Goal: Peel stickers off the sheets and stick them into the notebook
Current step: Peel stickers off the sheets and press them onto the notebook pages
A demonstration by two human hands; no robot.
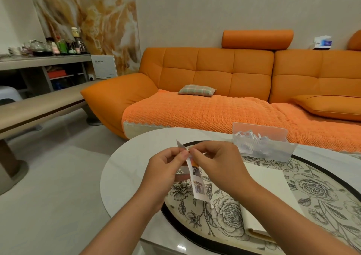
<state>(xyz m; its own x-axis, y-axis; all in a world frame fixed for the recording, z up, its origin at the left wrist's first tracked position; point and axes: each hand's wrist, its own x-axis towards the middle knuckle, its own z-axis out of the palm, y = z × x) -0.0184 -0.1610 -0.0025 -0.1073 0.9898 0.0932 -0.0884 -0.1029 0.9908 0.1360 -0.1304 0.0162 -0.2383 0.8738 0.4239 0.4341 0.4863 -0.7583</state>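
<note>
**Desk** (125, 167): round, with a white rim and a dark-ringed floral inlay. Its left edge curves down to the floor (58, 176), and open room lies on that side. The frame cuts off its right and lower parts.

**Left hand** (166, 168) and **right hand** (216, 163): raised above the desk's left part, with their fingertips together. Both pinch the top end of the sticker sheet.

**Sticker sheet** (198, 184): a narrow strip hanging down between the hands, clear of the desk. It carries small printed pictures too blurred to read. Its top end is covered by the fingers, so it cannot be told whether a sticker is lifted.

**Notebook** (271, 192): lies open on the inlay to the right of the hands, showing a pale blank page. The right forearm crosses over its near part.

**Clear packet** (261, 143): stands at the desk's far edge, beyond the notebook. The see-through pieces in it are hard to make out.

**Sofa** (214, 69): orange, close behind the desk's far edge. A plaid cushion (196, 90) lies on its seat.

**Low bench** (39, 106): on the left, well apart from the desk across the floor.
</note>
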